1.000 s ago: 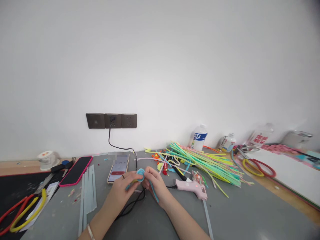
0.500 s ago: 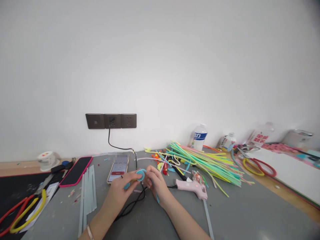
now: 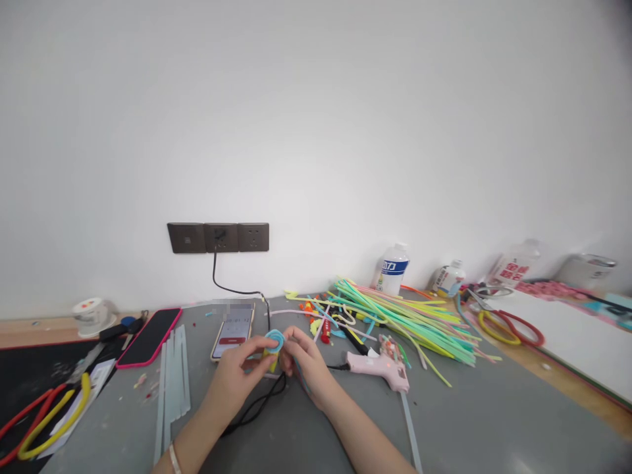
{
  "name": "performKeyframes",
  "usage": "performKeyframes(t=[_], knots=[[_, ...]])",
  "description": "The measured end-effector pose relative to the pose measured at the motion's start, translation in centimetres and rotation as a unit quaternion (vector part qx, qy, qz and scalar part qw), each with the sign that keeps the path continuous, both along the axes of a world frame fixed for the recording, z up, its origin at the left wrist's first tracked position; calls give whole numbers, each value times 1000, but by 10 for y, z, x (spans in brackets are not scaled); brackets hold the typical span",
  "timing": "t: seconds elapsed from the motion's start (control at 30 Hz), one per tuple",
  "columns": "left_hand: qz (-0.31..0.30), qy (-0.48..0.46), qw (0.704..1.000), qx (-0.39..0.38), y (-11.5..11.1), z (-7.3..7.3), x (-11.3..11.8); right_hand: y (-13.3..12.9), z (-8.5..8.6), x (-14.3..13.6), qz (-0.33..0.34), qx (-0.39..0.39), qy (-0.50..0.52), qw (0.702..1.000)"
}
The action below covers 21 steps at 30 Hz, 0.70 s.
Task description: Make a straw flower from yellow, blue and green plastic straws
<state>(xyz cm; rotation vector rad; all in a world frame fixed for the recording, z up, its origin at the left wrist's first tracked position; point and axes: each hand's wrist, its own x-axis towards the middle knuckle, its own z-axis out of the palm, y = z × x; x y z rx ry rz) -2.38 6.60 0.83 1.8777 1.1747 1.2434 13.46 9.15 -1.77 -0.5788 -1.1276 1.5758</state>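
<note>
Between the thumb and fingers of my left hand (image 3: pixel 231 372) is a small blue coil (image 3: pixel 275 339) of fuzzy pipe cleaner, with a yellow part (image 3: pixel 269 362) under it. My right hand (image 3: pixel 312 372) is closed close beside the coil, its fingertips pinched at the coil's right edge. A blue pipe cleaner strand runs from the coil into those fingers, and most of it is hidden by the hand. Behind my left hand lies a lit phone (image 3: pixel 232 332). A pink glue gun (image 3: pixel 378 368) rests to the right of my right hand.
Bundled pastel pipe cleaners (image 3: pixel 409 322) spread behind the glue gun. Glue sticks (image 3: pixel 175 375) and a pink-edged phone (image 3: pixel 151 337) lie left. A black cable (image 3: pixel 254 401) passes beneath my hands. Scissors (image 3: pixel 511 328) are at right, others (image 3: pixel 52 415) at left. A bottle (image 3: pixel 392 270) stands by the wall.
The blue coil has tilted and shifted slightly left, showing more of the yellow part under it. My right fingers have moved in closer against its edge.
</note>
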Motion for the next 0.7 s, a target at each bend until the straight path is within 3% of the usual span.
performKeyframes(t=[0.2, 0.33, 0.47, 0.6, 0.7], knots=[[-32, 97, 994, 34, 2, 2, -3, 0, 7, 7, -35, 21, -60, 997], [-64, 150, 985, 48, 0, 4, -3, 0, 7, 8, -12, 39, -104, 994], [-55, 79, 995, -25, -2, 3, 0, 2, 5, 7, -11, 8, -58, 998], [-21, -24, 998, -63, -4, 0, 0, 3, 6, 7, -56, -19, -19, 998], [-38, -42, 992, -111, -6, 3, 3, 2, 7, 6, -88, -14, -23, 996]])
